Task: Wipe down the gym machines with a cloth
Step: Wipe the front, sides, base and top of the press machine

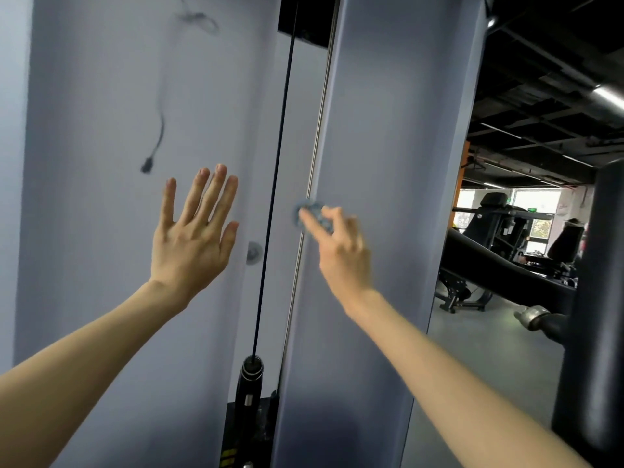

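Observation:
A tall grey-blue gym machine tower fills the view, with a wide left panel (111,204) and a right column (381,170). Between them run a black cable (280,136) and a chrome guide rod (319,123). My right hand (341,248) pinches a small bunched grey-blue cloth (309,212) and holds it against the chrome rod. My left hand (192,231) is raised with fingers spread and straight, flat against or just in front of the left panel; contact is unclear.
The black cable ends in a black fitting (251,373) above the weight stack at the bottom. A round bolt cap (254,253) sits on the panel edge. Black gym machines (499,231) stand at the right, and a thick black post (597,298) rises close by.

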Demonstrator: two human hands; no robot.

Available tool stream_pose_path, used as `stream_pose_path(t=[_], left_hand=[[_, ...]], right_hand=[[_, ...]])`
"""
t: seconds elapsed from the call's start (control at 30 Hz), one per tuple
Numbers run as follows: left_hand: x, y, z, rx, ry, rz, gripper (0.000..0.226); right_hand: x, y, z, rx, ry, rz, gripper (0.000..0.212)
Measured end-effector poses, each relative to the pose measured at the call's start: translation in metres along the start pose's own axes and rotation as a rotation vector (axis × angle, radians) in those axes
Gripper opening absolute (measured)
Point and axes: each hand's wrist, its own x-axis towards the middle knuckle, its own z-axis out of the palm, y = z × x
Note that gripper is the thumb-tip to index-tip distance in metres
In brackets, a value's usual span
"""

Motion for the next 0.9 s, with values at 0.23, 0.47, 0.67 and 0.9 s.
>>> stream_pose_path(t=[0.23,0.47,0.67,0.9], left_hand=[[-0.018,0.042,0.003,-0.084,-0.008,-0.246,0.068],[-0.053,0.066,0.014,-0.142,-0.023,-0.301,0.072],[-0.065,0.091,0.015,-0.236,-0.022,-0.425,0.079],[-0.106,0.149,0.026,-0.416,-0.082,-0.317,0.067]], right_hand=[[-0.081,0.010,-0.010,-0.030,-0.130,-0.355,0.059],[-0.069,0.034,-0.015,-0.016,-0.154,0.225,0.097],[-0.118,0.019,-0.015,-0.002,-0.203,0.072,0.096],[-0.113,0.031,-0.018,-0.011,-0.221,0.047,0.091]])
